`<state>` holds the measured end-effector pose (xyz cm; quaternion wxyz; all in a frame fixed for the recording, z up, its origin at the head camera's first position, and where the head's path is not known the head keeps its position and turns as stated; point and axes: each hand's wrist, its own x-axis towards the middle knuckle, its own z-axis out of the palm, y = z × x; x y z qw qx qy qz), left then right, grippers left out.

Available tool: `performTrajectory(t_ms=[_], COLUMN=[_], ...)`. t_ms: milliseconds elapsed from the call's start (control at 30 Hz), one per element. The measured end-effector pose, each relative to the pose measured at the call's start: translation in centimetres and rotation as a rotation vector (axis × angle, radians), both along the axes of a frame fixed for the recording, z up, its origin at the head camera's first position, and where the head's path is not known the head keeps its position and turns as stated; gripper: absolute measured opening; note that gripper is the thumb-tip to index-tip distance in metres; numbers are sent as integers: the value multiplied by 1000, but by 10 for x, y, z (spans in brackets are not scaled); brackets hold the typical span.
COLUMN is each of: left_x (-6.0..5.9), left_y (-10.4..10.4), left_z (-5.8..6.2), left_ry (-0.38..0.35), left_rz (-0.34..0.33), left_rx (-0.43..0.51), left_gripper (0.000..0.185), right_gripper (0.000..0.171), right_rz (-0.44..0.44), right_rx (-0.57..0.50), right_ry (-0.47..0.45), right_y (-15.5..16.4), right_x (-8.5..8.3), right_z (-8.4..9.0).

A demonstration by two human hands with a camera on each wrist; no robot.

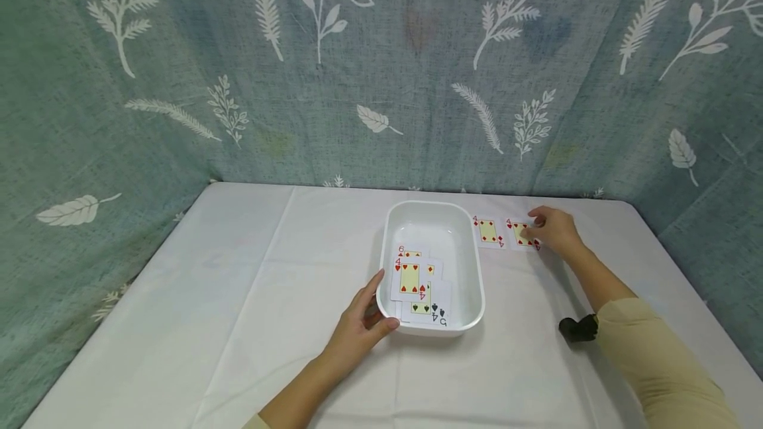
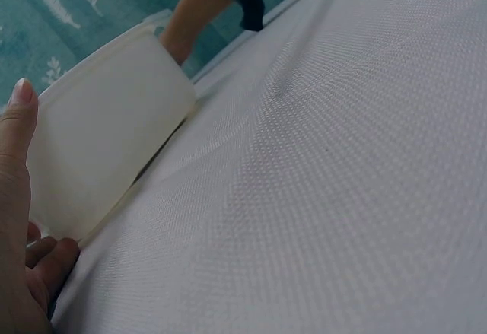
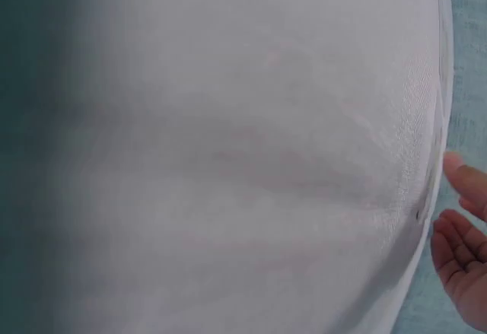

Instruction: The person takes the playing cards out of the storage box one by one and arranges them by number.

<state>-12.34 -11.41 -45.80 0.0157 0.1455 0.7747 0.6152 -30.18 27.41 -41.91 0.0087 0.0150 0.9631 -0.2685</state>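
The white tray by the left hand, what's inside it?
The white tray holds a small overlapping pile of playing cards: a red four on top, a red six peeking out behind, a black-suited card below. Covered parts of the lower cards cannot be read.

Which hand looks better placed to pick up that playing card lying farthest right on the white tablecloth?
The right hand: its fingers already rest on the red-suited playing card there, while the left hand is busy gripping the white rectangular plastic tray.

Light: we see soft, even brightness, faint shadows.
Head view: sharp, edges bowed.
Right wrist view: blurred, left side dark.
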Motion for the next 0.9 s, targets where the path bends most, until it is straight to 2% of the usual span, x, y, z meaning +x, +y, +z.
performTrajectory(t_ms=[267,633,733,900], left_x=[-1,0,0,0], left_y=[-1,0,0,0], left_z=[-3,1,1,0], left_ry=[17,4,-1,3], left_rz=[-5,-9,-2,-4], left_rx=[1,31,19,10], left_gripper=[82,84,84,83], right_gripper=[50,51,49,44], right_rz=[74,180,208,258], right_rx=[-10,-60,-85,-124], right_ry=[40,134,187,325], right_y=[-14,-37,-45,-56], right_x=[12,29,33,39], right_z=[13,34,38,38])
